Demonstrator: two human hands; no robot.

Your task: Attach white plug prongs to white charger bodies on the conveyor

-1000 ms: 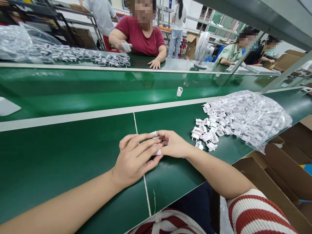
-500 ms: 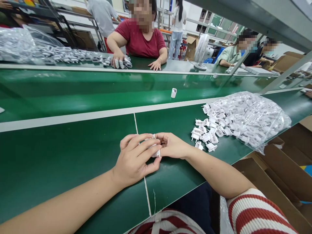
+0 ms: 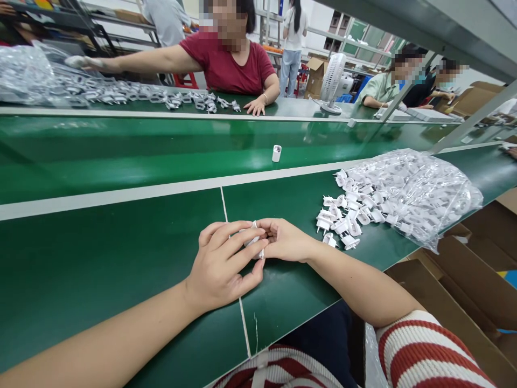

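My left hand (image 3: 220, 267) and my right hand (image 3: 285, 240) meet over the near green table (image 3: 100, 258), both gripping one small white plug part (image 3: 253, 241) between their fingertips. The part is mostly hidden by the fingers. To the right of my right hand lies a heap of loose white plug parts (image 3: 343, 215) spilling from a clear plastic bag (image 3: 416, 196).
A single white part (image 3: 276, 153) stands on the green conveyor belt (image 3: 161, 156) beyond the table. Across the belt a person in a red shirt (image 3: 230, 56) reaches over another row of white parts (image 3: 133, 94). Cardboard boxes (image 3: 468, 285) sit at my right; a fan (image 3: 333, 81) stands behind.
The lone white part has ridden leftward on the belt. The person in red has stretched an arm far to the left. My hands stay together, fingers shifting slightly on the part.
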